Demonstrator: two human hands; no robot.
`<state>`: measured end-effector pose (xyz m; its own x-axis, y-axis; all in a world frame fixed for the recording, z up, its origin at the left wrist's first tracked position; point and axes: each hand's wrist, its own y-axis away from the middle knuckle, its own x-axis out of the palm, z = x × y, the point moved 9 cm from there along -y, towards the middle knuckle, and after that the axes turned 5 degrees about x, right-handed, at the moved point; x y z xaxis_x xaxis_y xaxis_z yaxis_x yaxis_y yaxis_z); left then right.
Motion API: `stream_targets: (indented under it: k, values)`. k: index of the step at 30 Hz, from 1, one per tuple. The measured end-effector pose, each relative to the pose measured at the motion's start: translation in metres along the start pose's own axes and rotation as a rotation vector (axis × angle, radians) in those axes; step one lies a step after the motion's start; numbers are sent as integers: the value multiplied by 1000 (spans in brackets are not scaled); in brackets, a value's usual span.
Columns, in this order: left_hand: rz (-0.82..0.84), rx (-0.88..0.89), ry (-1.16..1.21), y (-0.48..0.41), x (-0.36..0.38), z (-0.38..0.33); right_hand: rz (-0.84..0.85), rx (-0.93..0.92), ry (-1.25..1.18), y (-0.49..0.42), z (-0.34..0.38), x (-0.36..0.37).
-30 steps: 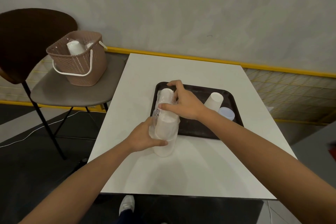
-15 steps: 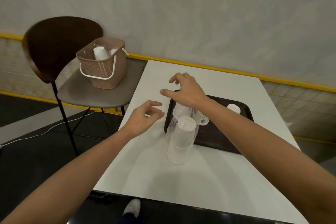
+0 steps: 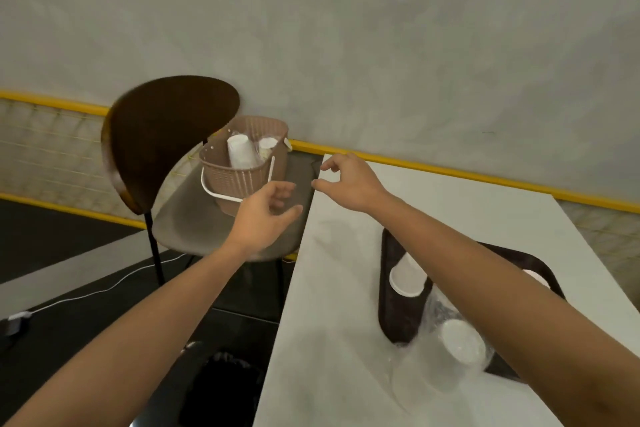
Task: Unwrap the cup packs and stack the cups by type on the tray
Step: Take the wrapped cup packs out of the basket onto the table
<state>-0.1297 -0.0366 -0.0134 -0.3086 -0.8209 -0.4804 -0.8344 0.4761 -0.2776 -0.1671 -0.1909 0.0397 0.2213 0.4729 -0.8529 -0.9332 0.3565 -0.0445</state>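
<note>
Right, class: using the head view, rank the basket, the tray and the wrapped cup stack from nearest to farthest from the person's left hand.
1. Basket, on the chair, just beyond the left hand.
2. Tray, on the table, to the right.
3. Wrapped cup stack, at the tray's near edge.

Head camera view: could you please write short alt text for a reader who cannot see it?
Two bare, empty hands, left hand and right hand, reach toward a brown basket of wrapped cups on a chair beside a white table. On the table, a dark tray holds a loose cup; a half-unwrapped cup stack stands at its near edge.
</note>
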Motion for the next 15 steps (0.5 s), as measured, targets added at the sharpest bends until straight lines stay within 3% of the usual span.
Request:
stream_targets:
  k: [8, 15]
  values:
    - [-11, -23, -131, -110, -77, 74, 62, 81, -52, -116, 44, 55]
    - [31, -95, -162, -165, -91, 122, 99, 99, -63, -160, 53, 87]
